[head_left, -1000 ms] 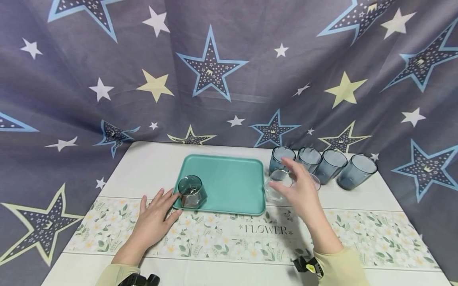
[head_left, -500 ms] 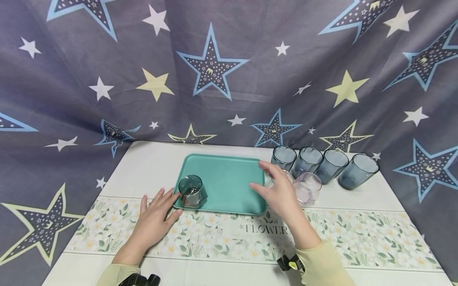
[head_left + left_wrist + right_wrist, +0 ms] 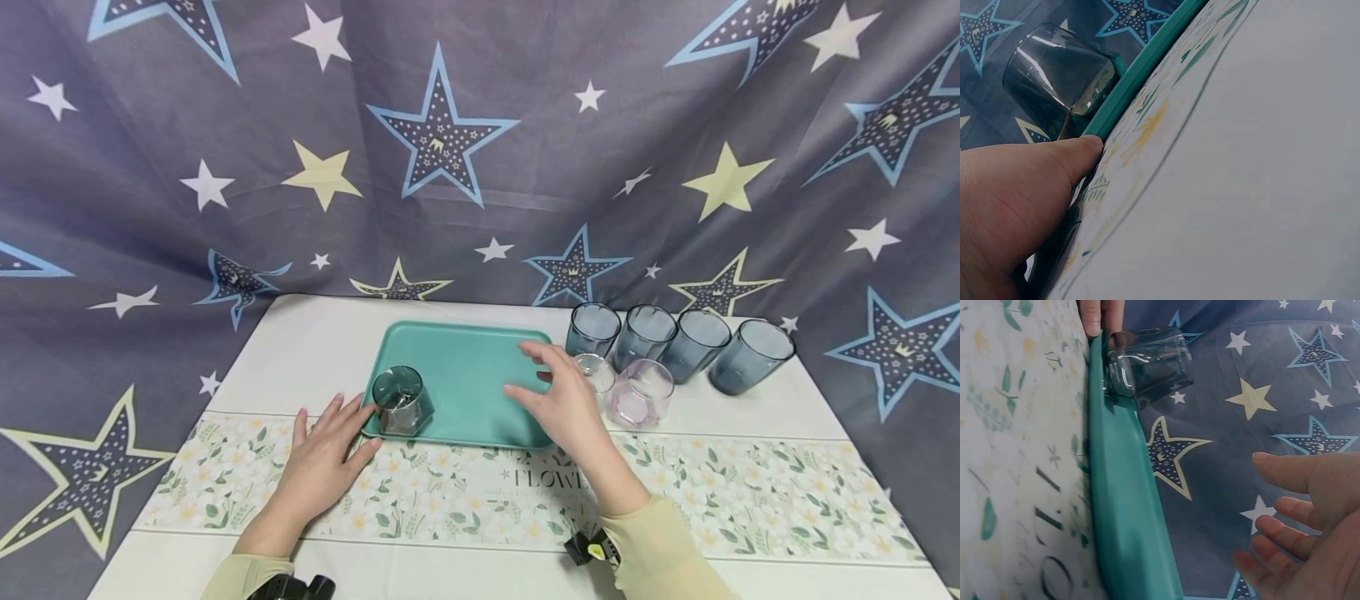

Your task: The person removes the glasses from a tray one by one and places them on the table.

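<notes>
A teal tray [image 3: 465, 375] lies on the table, with a short dark grey glass [image 3: 402, 402] upright near its left front corner. My left hand [image 3: 322, 462] rests at that corner, fingers straight. In the left wrist view its thumb [image 3: 1088, 150] touches the rim beside the glass. Above the tray's right end is my right hand [image 3: 562, 404], its thumb and fingers spread apart. Nothing is between those fingers [image 3: 1291, 534] in the right wrist view. Just right of it stands a clear glass [image 3: 597, 373], partly hidden by the hand, next to a pinkish glass [image 3: 641, 396].
Several tall blue glasses [image 3: 701, 346] stand in a row at the back right of the table. A floral runner strip [image 3: 757, 492] crosses the white table in front of the tray. A star-patterned curtain [image 3: 450, 233] hangs behind.
My right hand has moved left from over the clear and pinkish glasses to above the tray's right end, uncovering the pinkish glass. The left hand and the grey glass have stayed put.
</notes>
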Demonstrator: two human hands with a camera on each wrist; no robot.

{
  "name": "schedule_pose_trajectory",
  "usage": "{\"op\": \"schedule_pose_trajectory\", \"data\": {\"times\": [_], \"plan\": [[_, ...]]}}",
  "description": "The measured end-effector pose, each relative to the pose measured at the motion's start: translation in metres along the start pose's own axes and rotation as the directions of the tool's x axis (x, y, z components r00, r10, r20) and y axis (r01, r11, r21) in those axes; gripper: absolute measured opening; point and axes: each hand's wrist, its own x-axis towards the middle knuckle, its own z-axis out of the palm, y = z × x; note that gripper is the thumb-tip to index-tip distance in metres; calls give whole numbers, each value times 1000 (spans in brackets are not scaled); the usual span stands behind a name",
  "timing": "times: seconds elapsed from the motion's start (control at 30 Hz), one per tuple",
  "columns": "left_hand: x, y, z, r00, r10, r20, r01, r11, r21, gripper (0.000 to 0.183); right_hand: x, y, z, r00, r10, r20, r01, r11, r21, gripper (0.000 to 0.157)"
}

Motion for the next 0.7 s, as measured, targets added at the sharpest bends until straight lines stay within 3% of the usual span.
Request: {"op": "schedule_pose_trajectory", "data": {"times": [0.7], "plan": [[-1, 0, 0, 1000, 16, -11, -16, 1000, 2, 61, 1, 5, 19, 999, 28, 31, -28, 999, 20, 67]]}}
